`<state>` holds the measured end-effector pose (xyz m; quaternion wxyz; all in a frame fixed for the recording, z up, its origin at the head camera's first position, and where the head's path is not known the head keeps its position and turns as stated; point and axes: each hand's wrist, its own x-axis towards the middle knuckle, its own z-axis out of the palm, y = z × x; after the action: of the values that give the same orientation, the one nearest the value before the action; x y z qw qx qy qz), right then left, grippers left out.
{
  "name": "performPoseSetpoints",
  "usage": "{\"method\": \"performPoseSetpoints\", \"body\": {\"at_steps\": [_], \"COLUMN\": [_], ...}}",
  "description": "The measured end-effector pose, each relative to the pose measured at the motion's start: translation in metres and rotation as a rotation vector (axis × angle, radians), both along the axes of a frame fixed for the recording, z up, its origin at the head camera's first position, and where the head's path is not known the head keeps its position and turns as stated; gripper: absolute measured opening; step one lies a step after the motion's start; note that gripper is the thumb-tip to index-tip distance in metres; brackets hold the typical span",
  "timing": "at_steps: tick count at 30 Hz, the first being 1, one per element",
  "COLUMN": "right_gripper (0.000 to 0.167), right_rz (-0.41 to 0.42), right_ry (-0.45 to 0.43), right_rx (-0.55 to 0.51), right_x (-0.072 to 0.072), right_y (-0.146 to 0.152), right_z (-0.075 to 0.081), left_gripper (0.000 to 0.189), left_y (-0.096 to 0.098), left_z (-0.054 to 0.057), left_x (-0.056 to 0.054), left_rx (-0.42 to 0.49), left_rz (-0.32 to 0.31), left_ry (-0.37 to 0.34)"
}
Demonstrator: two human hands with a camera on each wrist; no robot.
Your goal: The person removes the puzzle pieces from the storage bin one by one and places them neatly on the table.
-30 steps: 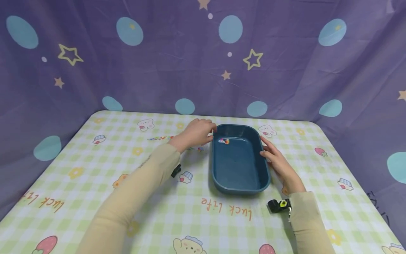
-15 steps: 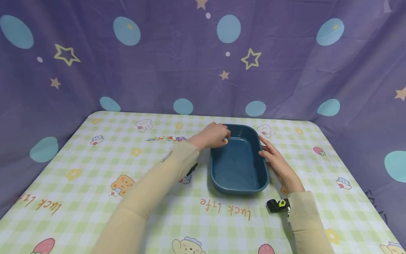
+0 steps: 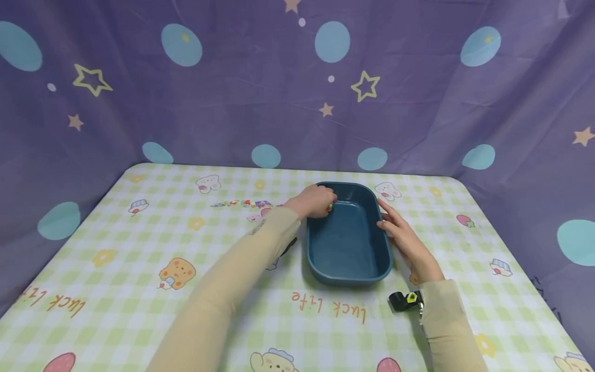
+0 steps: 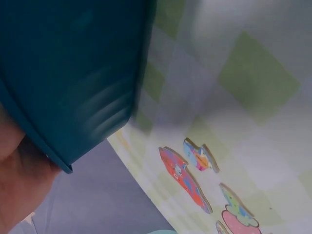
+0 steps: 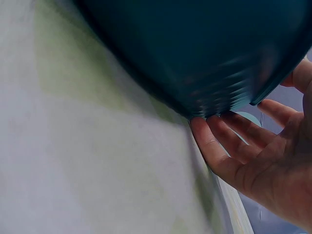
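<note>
A dark teal, deep rectangular tub (image 3: 349,245) stands right of the table's middle. My left hand (image 3: 315,200) dips over its left rim into the far left corner, knuckles up. Its fingertips are hidden, and I cannot tell whether they hold anything. A bit of a small colourful piece (image 3: 330,207) shows beside them. In the left wrist view the tub's outer wall hides the fingers. My right hand (image 3: 409,245) touches the tub's right side, its fairly straight fingers (image 5: 209,144) against the outer wall and the thumb by the rim.
Left of the tub, several flat, brightly printed pieces (image 3: 241,203) lie in a loose row; a long red one (image 4: 185,180) is among them. A checked, cartoon-printed cloth (image 3: 116,320) covers the table. A purple curtain (image 3: 251,103) hangs behind it.
My left hand has moved right, from outside the tub's left rim to over it and into the far left corner, covering most of the colourful piece there. The right hand stays at the tub.
</note>
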<state>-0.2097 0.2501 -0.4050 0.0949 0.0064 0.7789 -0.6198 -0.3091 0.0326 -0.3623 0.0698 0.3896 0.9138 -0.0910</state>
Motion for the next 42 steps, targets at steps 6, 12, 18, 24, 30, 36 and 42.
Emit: {"method": "performPoseSetpoints", "body": {"at_steps": [6, 12, 18, 24, 30, 36, 42], "right_gripper": [0.062, 0.062, 0.062, 0.062, 0.062, 0.062, 0.063], "right_rz": [0.007, 0.011, 0.001, -0.009, -0.023, -0.007, 0.007], "right_ry": [-0.008, -0.009, -0.009, -0.029, -0.035, -0.018, -0.008], "right_rx": [0.004, 0.006, 0.001, 0.016, 0.018, 0.006, -0.003], "right_x": [0.0, -0.002, -0.003, -0.003, -0.003, -0.003, -0.002], "right_y": [-0.001, -0.001, -0.001, -0.002, -0.002, 0.0, 0.002], "right_z": [-0.001, -0.001, -0.001, 0.0, 0.0, -0.001, -0.001], "left_gripper": [0.019, 0.024, 0.021, 0.012, 0.008, 0.013, 0.014], "left_y": [0.001, 0.002, 0.003, 0.002, 0.001, 0.0, -0.001], "left_z": [-0.007, -0.011, -0.01, -0.01, -0.01, -0.009, -0.01], "left_x": [0.0, 0.003, 0.004, 0.003, 0.002, 0.003, 0.004], "left_rx": [-0.026, -0.049, -0.031, 0.002, 0.058, 0.116, 0.163], "left_rz": [0.006, 0.015, 0.012, 0.008, 0.005, -0.006, -0.024], "left_ry": [0.011, 0.03, 0.033, 0.01, 0.004, 0.008, 0.033]}}
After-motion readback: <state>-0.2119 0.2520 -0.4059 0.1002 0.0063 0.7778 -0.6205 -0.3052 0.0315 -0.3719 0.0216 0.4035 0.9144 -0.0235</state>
